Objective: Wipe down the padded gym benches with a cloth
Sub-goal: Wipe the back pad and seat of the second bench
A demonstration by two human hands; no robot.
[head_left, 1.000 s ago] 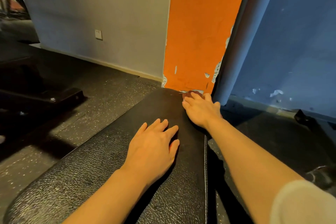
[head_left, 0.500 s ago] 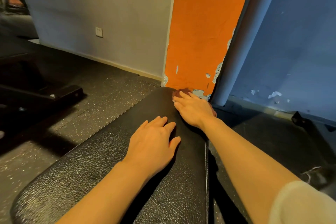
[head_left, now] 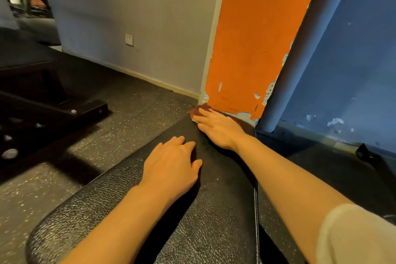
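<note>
Head view looks down along a black padded bench (head_left: pixel 214 210); its far end sits against the foot of an orange wall panel (head_left: pixel 257 38) with peeling paint, so nothing of the pad lies beyond the cloth; the pad's right edge carries a stitched seam, and past it the bench drops to dark flooring beside a pale pipe (head_left: pixel 304 49) and a blue wall (head_left: pixel 353 60); the left edge falls to speckled rubber floor (head_left: pixel 85 146), open as far as a dark metal frame foot (head_left: pixel 70 109) with bolts; the near end of the pad is rounded.

Right hand (head_left: pixel 220 129) lies flat with straight fingers pressing a reddish-brown cloth (head_left: pixel 196 111) onto the far left corner of the pad, only a small part of the cloth showing past the fingertips; left hand (head_left: pixel 171 169) rests palm down mid-pad, its grip apart, fingers relaxed and holding nothing; the two hands are near each other, not touching.

A white wall socket (head_left: pixel 129 40) sits on the grey wall (head_left: pixel 128 17); no writing or brand can be read anywhere.
</note>
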